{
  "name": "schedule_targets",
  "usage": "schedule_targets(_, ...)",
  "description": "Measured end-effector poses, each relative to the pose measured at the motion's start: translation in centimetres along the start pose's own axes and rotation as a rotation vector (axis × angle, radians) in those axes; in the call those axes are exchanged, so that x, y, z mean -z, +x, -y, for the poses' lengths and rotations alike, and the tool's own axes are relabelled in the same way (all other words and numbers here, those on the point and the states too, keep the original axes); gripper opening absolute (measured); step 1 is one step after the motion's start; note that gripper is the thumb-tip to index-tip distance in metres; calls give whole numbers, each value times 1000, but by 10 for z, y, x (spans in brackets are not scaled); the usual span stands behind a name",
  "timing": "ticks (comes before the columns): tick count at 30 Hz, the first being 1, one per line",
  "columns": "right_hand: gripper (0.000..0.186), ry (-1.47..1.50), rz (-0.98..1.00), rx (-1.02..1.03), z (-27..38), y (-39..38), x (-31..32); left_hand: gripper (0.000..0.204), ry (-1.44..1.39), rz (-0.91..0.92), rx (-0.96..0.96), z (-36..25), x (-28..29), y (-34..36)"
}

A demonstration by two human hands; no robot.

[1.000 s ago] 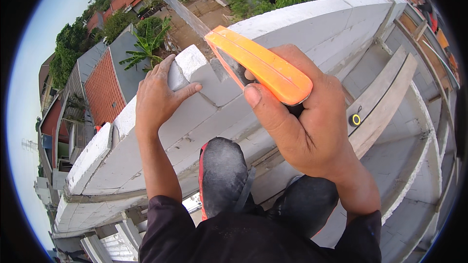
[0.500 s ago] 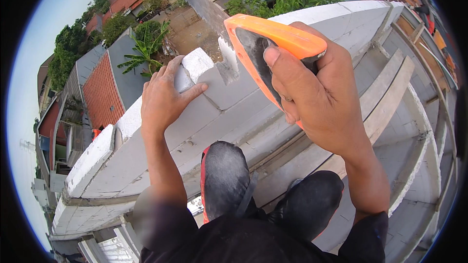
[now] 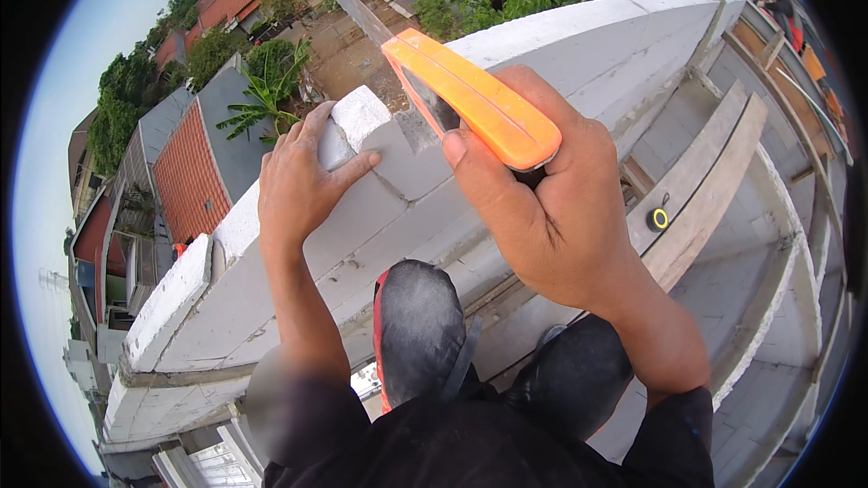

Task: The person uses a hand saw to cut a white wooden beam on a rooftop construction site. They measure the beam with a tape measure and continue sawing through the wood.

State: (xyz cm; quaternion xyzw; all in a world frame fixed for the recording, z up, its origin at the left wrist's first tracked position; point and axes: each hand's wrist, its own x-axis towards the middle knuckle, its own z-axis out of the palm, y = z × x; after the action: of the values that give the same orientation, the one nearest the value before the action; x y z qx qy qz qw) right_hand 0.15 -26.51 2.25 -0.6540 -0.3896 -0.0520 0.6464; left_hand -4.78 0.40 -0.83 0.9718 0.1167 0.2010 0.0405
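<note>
Wrapping the right hand tight around the orange handle of a saw, upper middle, hiding some of the white wall. Spreading the left hand on the wall's top, left of middle. Having dark knees lower middle, planks and a round black-and-yellow thing at right, a leafy plant upper left.

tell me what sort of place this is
Probably an outdoor building site, high above the ground: there is a pale block wall with a notched top edge, an orange-handled saw in the right hand, and tiled roofs lower down beyond.
</note>
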Motion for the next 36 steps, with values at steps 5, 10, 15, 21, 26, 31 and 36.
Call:
schedule_targets(5, 34, -88, 211, -279, -32, -6, 7, 93, 43, 25, 36, -6, 4, -1)
schedule_targets(10, 34, 322, 234, -634, -40, -6, 21, 91, -1, 32, 38, -6, 3, 1)
schedule_targets(15, 23, 252, 41, -293, -26, -28, 9, 86, -16, 52, 35, -8, 5, 1)
schedule_targets(21, 23, 381, 7, -353, -24, -34, 5, 91, 11, -4, 4, -3, 0, -1)
schedule_targets(26, 24, 198, 119, -432, -41, -37, 6, 90, 15, -8, 16, -5, 2, 0)
schedule_targets(31, 22, 112, -41, -14, -27, -42, 1, 90, -9, -11, 17, -1, -3, 0)
schedule_targets(36, 19, 187, 91, -338, -47, -52, 5, 91, -8, 2, 18, -4, -4, 2)
